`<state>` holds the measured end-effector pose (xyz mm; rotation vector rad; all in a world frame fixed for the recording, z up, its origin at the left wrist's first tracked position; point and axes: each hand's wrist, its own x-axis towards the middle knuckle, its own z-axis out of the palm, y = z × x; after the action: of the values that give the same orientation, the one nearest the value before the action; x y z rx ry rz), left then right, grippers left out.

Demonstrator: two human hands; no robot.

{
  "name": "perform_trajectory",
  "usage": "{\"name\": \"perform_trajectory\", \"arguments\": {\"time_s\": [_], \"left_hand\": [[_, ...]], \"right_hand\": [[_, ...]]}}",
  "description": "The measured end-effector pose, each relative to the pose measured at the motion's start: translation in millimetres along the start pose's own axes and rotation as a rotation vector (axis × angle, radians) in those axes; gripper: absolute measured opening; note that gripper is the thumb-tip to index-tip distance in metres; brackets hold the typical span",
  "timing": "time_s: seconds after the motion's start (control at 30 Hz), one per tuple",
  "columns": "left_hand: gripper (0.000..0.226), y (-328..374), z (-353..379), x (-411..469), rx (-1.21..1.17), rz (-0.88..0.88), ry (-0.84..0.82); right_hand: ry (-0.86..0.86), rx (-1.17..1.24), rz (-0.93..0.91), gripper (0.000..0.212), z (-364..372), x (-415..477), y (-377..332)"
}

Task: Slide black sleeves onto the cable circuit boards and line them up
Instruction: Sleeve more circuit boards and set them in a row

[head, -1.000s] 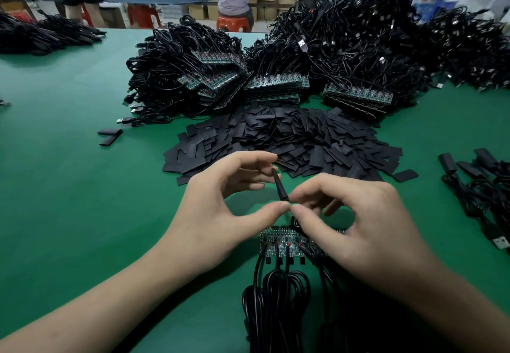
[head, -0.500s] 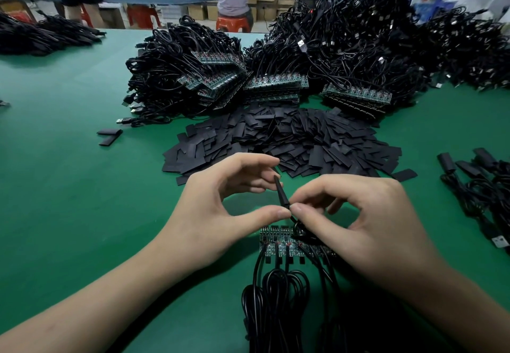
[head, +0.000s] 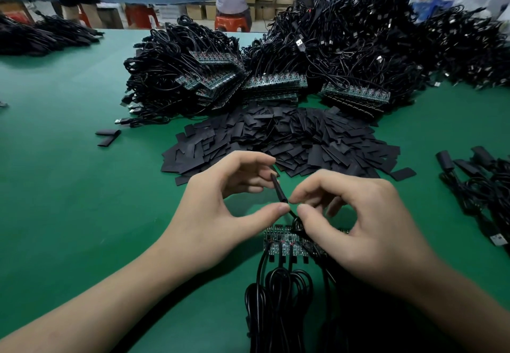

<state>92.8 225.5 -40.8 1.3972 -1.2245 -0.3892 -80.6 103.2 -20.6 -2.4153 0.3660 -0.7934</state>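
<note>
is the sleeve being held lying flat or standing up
Up, tilted: the black sleeve stands pinched in the left hand, above the green table.

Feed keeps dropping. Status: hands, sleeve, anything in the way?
Left hand pinches black sleeve, tilted. Right hand pinches cable end at its lower mouth. Circuit boards beneath, visible ones bare. Sleeve pile beyond, not in the way.

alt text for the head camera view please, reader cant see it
A left hand and a right hand pinch a black sleeve between their fingertips, just above a row of circuit boards on a green table. Behind them lie a sleeve pile and big cable heaps.
</note>
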Motion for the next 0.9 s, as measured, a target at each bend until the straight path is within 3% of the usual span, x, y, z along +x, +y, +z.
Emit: {"name": "perform_trajectory", "arguments": {"time_s": [0.13, 0.27, 0.37, 0.43, 0.5, 0.53, 0.63, 0.7, 0.77, 0.87, 0.9], "left_hand": [[0.056, -6, 0, 2, -0.024, -0.023, 0.06], [0.06, -8, -1, 1, 0.082, -0.037, 0.045], [0.051, -6, -9, 1, 0.341, -0.03, -0.009], [0.044, -3, -15, 2, 0.524, -0.001, -0.155], [0.05, -1, -19, 1, 0.619, -0.006, -0.295], [0.054, 0, -20, 1, 0.648, -0.003, -0.333], [0.056, 2, -19, 0, 0.624, -0.039, -0.372], [0.048, 2, -17, -1, 0.53, -0.106, -0.355], [0.037, 3, -15, -1, 0.422, -0.163, -0.321], [0.029, 6, -15, 0, 0.245, -0.231, -0.308], [0.028, 6, -16, 0, 0.184, -0.259, -0.323]], "right_hand": [[-0.113, -0.071, 0.034, 0.019, 0, -1, -1], [-0.085, 0.03, 0.114, 0.005, -1, 1, -3], [-0.013, 0.242, 0.258, 0.01, -15, 9, 0], [0.067, 0.274, 0.307, 0.01, -35, 14, 8], [0.136, 0.17, 0.336, 0.01, -62, 14, 23], [0.158, 0.054, 0.362, 0.02, -76, 13, 35], [0.21, -0.375, 0.407, 0.052, -123, 1, 108], [0.285, -0.575, 0.458, 0.058, -159, -12, 171], [0.342, -0.698, 0.486, 0.045, -178, -24, 218], [0.28, -0.823, 0.54, 0.009, -180, -32, 254], [0.229, -0.826, 0.593, 0.013, -177, -29, 257]]}}
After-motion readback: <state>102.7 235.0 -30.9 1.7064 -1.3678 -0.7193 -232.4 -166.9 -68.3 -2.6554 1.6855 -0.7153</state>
